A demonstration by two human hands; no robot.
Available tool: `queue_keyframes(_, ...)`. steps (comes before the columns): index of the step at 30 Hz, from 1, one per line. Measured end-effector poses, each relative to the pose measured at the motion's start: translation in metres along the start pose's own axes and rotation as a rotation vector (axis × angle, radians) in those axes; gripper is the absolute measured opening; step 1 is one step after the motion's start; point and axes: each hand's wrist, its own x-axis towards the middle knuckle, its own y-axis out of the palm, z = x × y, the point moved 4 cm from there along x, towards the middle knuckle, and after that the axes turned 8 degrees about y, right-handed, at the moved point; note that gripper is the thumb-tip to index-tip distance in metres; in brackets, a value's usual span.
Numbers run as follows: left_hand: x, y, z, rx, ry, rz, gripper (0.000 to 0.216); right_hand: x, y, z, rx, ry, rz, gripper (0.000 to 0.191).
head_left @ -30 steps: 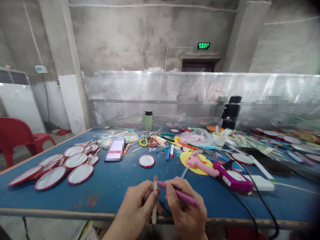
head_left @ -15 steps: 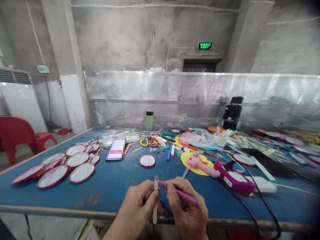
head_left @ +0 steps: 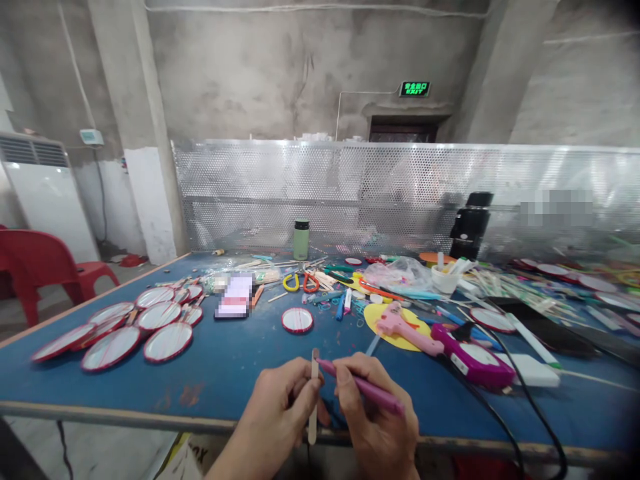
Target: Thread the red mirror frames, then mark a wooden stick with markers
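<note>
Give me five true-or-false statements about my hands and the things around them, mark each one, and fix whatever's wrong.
The left hand holds a wooden craft stick. True.
The right hand holds a green marker. False: it holds a pink pen.
The green bottle with the black lid stands upright. True.
The phone lies to the right of the red-rimmed disc just beyond the hands. False: it lies to the left.
The exit sign is lit green. True.
</note>
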Motion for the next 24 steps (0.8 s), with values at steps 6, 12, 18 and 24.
queue_keyframes(6,-0.0003,-0.0004,-0.002,-0.001,0.008,-0.008,0.042,-0.0011,0.0012,-0.001,0.009,0.003,0.019,0.018)
queue_keyframes(12,-0.0013,-0.0014,-0.0047,0.007,0.022,-0.004,0.039,-0.0029,-0.0003,-0.0055,-0.001,0.044,-0.016,0.017)
queue_keyframes(18,-0.0006,-0.0011,-0.0013,0.004,0.02,-0.009,0.039,0.001,0.0006,-0.001,-0.023,-0.002,0.004,0.018)
queue_keyframes(24,-0.001,-0.0006,-0.0036,0.002,0.027,0.004,0.04,-0.003,0.0019,-0.0081,-0.005,0.047,0.002,0.019)
